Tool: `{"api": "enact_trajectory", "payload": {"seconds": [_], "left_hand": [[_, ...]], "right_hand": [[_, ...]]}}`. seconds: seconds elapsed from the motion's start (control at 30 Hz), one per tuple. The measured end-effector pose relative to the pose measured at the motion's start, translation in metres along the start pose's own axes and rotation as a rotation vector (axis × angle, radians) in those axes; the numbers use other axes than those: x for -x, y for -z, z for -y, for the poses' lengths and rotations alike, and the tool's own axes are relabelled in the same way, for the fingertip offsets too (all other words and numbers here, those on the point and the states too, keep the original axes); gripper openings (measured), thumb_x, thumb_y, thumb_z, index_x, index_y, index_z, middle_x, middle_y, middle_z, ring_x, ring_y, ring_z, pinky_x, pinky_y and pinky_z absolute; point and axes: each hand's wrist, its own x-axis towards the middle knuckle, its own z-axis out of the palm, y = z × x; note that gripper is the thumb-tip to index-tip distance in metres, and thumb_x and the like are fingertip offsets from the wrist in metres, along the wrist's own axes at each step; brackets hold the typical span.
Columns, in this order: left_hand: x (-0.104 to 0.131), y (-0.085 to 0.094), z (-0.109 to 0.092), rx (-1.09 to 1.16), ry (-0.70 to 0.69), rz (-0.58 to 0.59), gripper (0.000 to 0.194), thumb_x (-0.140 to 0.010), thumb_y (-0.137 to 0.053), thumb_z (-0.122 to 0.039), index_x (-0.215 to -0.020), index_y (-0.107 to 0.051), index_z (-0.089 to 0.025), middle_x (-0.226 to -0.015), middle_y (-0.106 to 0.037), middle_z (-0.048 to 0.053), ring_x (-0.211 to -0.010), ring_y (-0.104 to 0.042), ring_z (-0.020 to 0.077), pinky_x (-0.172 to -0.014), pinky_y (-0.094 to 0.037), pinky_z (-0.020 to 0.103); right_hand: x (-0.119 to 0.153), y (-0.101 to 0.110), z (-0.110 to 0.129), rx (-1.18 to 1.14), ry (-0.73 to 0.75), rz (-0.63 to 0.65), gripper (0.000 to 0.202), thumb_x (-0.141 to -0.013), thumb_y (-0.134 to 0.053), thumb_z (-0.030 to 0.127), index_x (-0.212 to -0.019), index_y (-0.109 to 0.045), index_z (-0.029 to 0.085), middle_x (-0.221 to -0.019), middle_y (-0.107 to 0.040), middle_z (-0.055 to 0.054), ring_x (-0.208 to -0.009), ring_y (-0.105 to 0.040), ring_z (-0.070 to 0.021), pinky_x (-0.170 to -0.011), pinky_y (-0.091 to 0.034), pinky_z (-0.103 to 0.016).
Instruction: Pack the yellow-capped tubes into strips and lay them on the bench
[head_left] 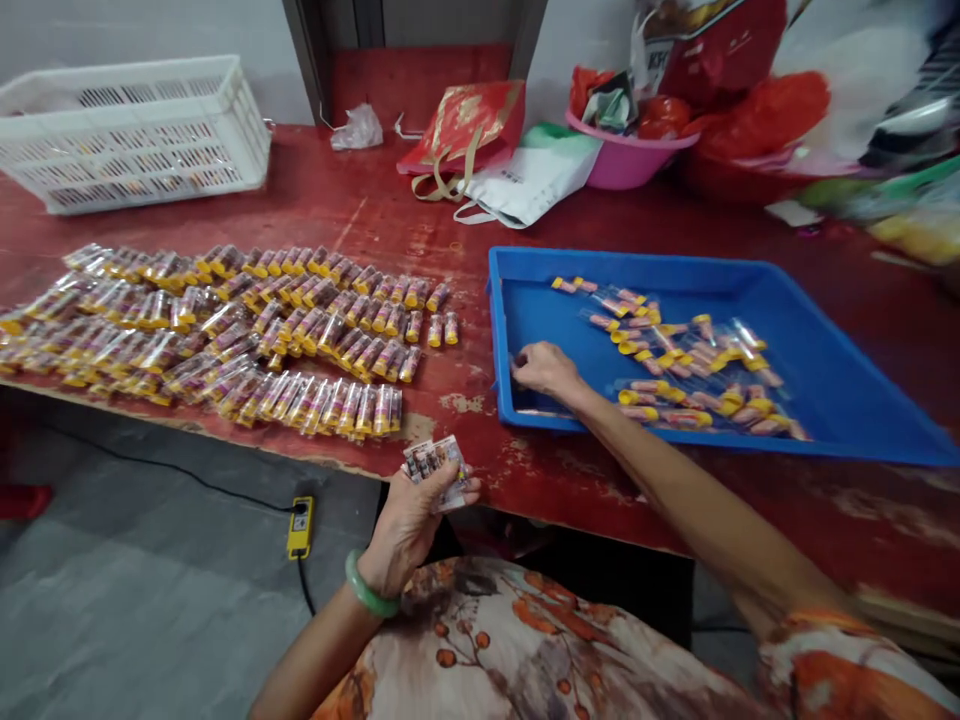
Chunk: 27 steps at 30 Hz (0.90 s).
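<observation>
Hands apart, the left hand (412, 505) pinches fanned cards (444, 453) off the near-left corner of the blue tray (551, 310), where slackening could spill them, while the right hand (551, 370) dips inside, grip unclear!

Painted wood for the red table (465, 265), scuffed and patchy near its edge; smooth plastic for the blue tray (540, 325) and the openwork white crate (150, 155); glossy clear film around the wrapped tubes (349, 405) — catching light; shiny, paper-like cards (448, 468); a polished, stone-like green bangle (366, 588) — and matt printed cloth in the garment (517, 660).
</observation>
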Motion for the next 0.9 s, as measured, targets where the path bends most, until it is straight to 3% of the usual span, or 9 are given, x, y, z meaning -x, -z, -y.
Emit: {"api": "enact_trajectory", "payload": {"seconds": [0.07,0.17,0.23,0.3,0.4,0.53,0.7,0.9], "left_hand": [[0.003,-0.004,-0.001,-0.003,-0.054,-0.028,0.040,-0.056,-0.088,-0.023,-0.089,-0.068,-0.011,-0.078,-0.073,0.006,-0.062,-0.069,0.0172,-0.060,-0.060,0.029],[0.004,-0.008,0.000,-0.011,-0.092,-0.066,0.042,-0.053,-0.089,-0.023,-0.089,-0.069,-0.012,-0.079,-0.073,0.005,-0.061,-0.067,0.0165,-0.056,-0.059,0.029],[0.002,-0.011,0.002,-0.024,-0.088,-0.069,0.042,-0.053,-0.088,-0.023,-0.089,-0.070,-0.012,-0.080,-0.073,0.005,-0.061,-0.067,0.0166,-0.056,-0.059,0.029],[0.000,-0.014,0.005,-0.043,-0.070,-0.055,0.041,-0.055,-0.088,-0.024,-0.090,-0.070,-0.012,-0.080,-0.074,0.005,-0.061,-0.067,0.0164,-0.056,-0.058,0.028],[0.001,-0.017,0.010,-0.073,-0.033,-0.005,0.038,-0.057,-0.086,-0.025,-0.088,-0.071,-0.011,-0.079,-0.073,0.005,-0.061,-0.067,0.0157,-0.057,-0.058,0.027],[0.006,-0.017,0.010,-0.088,-0.008,0.021,0.035,-0.061,-0.084,-0.028,-0.090,-0.071,-0.012,-0.082,-0.073,0.006,-0.065,-0.068,0.0163,-0.056,-0.058,0.026],[0.010,-0.006,0.005,-0.103,-0.052,-0.061,0.038,-0.060,-0.085,-0.027,-0.092,-0.071,-0.012,-0.084,-0.073,0.006,-0.068,-0.068,0.0173,-0.054,-0.056,0.026],[0.006,0.003,0.001,-0.008,-0.125,-0.135,0.036,-0.061,-0.085,-0.027,-0.090,-0.070,-0.012,-0.081,-0.072,0.003,-0.064,-0.065,0.0133,-0.056,-0.055,0.024]], "right_hand": [[0.014,0.018,-0.004,-0.139,0.030,-0.020,0.008,-0.057,-0.063,0.020,-0.062,-0.058,0.018,-0.060,-0.057,-0.004,-0.073,-0.061,-0.0237,-0.066,-0.048,-0.034],[0.060,0.038,-0.016,-0.465,0.135,0.009,0.017,-0.070,-0.053,0.035,-0.080,-0.055,0.021,-0.077,-0.058,-0.003,-0.069,-0.059,-0.0178,-0.063,-0.053,-0.035],[0.100,0.035,-0.023,-0.770,0.205,0.124,0.016,-0.071,-0.052,0.035,-0.079,-0.053,0.021,-0.076,-0.057,-0.002,-0.065,-0.057,-0.0169,-0.055,-0.054,-0.035],[0.137,0.016,-0.025,-0.925,0.200,0.246,0.015,-0.069,-0.062,0.029,-0.077,-0.054,0.020,-0.075,-0.058,-0.002,-0.056,-0.051,-0.0126,-0.043,-0.046,-0.026],[0.169,-0.022,-0.015,-0.902,0.119,0.197,0.023,-0.066,-0.072,0.028,-0.077,-0.054,0.019,-0.072,-0.057,0.001,-0.056,-0.051,-0.0098,-0.049,-0.046,-0.023],[0.168,-0.048,0.001,-0.884,0.080,0.099,0.024,-0.062,-0.074,0.025,-0.072,-0.053,0.019,-0.067,-0.057,0.002,-0.060,-0.053,-0.0111,-0.054,-0.047,-0.023],[0.160,-0.042,0.002,-0.765,0.135,0.131,0.021,-0.066,-0.072,0.026,-0.073,-0.053,0.019,-0.066,-0.058,0.002,-0.058,-0.053,-0.0112,-0.053,-0.046,-0.023],[0.186,-0.024,-0.012,-0.468,0.519,0.155,0.015,-0.087,-0.056,0.026,-0.100,-0.062,0.022,-0.098,-0.059,-0.005,-0.091,-0.060,-0.0166,-0.079,-0.050,-0.027]]}}
